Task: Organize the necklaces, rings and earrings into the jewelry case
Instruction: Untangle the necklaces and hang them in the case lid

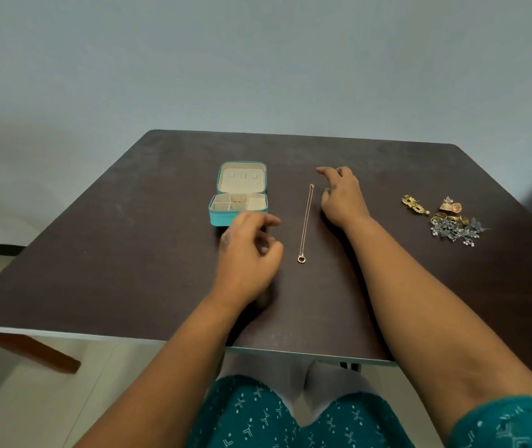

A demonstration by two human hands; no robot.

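Note:
A teal jewelry case (222, 218) lies open on the dark table, its cream lid flat behind cream compartments; one compartment holds something small and dark. A thin gold necklace (305, 221) with a ring pendant (301, 259) lies stretched straight on the table between my hands. My left hand (248, 257) hovers just left of the pendant end, fingers loosely curled, holding nothing. My right hand (339, 197) rests right of the chain's far end, fingers apart, empty. A heap of gold and silver earrings and rings (452, 224) sits at the right.
The dark table (129, 253) stands against a pale wall; its near edge runs across the lower part of the view. A gold drop earring (414, 204) lies apart from the heap. My knees in teal patterned cloth show below the table.

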